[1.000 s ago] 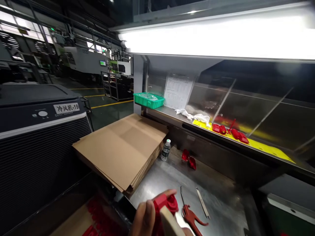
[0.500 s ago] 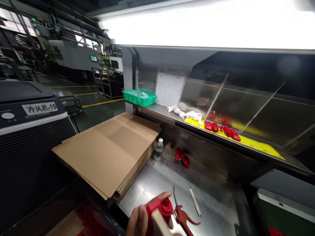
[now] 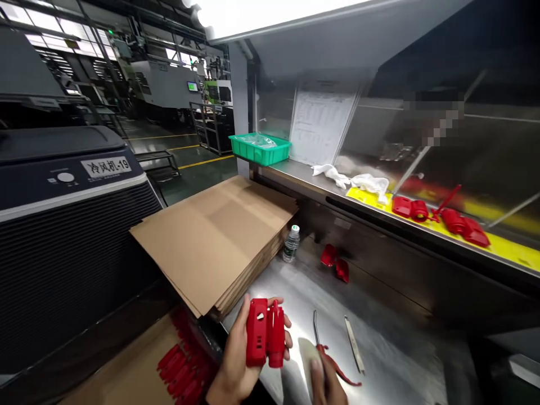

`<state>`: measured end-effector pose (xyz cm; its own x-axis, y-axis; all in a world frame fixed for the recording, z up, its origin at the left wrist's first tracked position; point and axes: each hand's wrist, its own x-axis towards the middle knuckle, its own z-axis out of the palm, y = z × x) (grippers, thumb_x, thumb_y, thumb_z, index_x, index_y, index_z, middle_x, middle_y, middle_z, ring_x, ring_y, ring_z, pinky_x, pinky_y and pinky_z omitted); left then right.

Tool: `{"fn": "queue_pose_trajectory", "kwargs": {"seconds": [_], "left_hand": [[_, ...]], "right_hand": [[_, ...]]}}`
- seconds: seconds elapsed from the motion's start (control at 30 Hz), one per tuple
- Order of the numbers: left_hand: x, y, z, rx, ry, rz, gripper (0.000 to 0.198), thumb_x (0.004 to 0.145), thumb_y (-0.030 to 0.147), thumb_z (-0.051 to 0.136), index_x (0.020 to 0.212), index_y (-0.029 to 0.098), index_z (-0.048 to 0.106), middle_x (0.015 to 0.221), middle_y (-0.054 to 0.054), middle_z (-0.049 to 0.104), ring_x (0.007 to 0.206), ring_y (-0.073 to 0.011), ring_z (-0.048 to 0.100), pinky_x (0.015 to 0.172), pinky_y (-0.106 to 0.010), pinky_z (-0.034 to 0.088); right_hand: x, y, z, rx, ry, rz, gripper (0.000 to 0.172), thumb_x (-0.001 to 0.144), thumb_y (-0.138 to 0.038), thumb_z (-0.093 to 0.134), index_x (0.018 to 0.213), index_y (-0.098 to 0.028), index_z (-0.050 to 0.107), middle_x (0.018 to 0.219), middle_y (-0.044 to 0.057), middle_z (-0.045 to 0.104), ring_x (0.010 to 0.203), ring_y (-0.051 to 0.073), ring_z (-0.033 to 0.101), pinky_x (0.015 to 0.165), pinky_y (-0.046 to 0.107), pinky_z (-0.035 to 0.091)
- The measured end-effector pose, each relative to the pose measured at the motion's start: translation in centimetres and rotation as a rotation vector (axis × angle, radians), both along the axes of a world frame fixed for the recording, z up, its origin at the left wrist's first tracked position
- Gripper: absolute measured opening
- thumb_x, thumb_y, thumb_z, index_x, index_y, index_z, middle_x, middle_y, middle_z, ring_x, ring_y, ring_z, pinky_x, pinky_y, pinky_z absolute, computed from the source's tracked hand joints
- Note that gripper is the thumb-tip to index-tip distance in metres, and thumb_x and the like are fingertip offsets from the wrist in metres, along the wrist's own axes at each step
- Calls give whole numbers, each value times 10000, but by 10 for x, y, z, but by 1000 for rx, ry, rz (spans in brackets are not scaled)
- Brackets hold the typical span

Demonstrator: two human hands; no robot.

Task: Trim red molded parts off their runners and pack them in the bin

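- Right hand (image 3: pixel 327 385) grips a pale flat piece (image 3: pixel 307 357) (low in view, partly cut off).
- Left hand (image 3: pixel 234 365) clasps the red plastic part (image 3: pixel 265 337) above the steel table (image 3: pixel 390 351).
- Beyond: cardboard stack (image 3: pixel 219 236), water bottle (image 3: pixel 291 243).

A tube light (image 3: pixel 270 14) overhead blows out to white at the top edge. The steel bench (image 3: pixel 388 360) throws bright glare beside the red part (image 3: pixel 265 332), which is sharp. The right hand (image 3: pixel 327 382) and its pad (image 3: pixel 309 357) are slightly blurred. The hall at left is dim. Straight lines bow toward the edges. A pixelated patch (image 3: pixel 434 115) masks the back panel.
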<state>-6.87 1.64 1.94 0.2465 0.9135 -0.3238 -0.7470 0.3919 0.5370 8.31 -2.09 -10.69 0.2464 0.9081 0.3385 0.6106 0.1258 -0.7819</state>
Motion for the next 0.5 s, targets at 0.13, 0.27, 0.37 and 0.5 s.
{"fn": "queue_pose_trajectory", "kwargs": {"seconds": [0.13, 0.27, 0.37, 0.5], "left_hand": [[3, -2, -14, -107, -120, -17, 390, 975, 431, 478, 1174, 129, 624, 934, -139, 730, 794, -283, 722, 738, -447, 561], [14, -5, -24, -162, -222, 70, 406, 959, 442, 528, 1238, 155, 598, 1025, -139, 727, 999, -296, 697, 968, -517, 490], [26, -6, -23, -187, -336, 72, 352, 959, 429, 534, 1141, 147, 640, 987, -122, 709, 992, -263, 677, 953, -458, 499], [44, -7, -14, -228, -418, 94, 216, 965, 304, 550, 1049, 137, 659, 886, -75, 683, 833, -188, 652, 836, -368, 526]], "right_hand": [[55, 29, -51, -262, -19, 44, 502, 984, -509, 362, 1241, -187, 648, 1069, 112, 725, 978, 270, 706, 849, 352, 571], [141, 69, -77, -468, -137, -295, 547, 932, -436, 438, 1322, -61, 523, 1241, 249, 580, 1184, 375, 563, 1005, 512, 433], [169, 91, -95, -621, -178, -369, 379, 875, -406, 621, 1120, -116, 608, 1159, 159, 609, 1116, 326, 574, 958, 524, 440], [167, 91, -100, -603, -149, -254, 142, 937, -305, 554, 930, -167, 588, 1019, 60, 632, 1014, 228, 589, 932, 432, 447]]}}
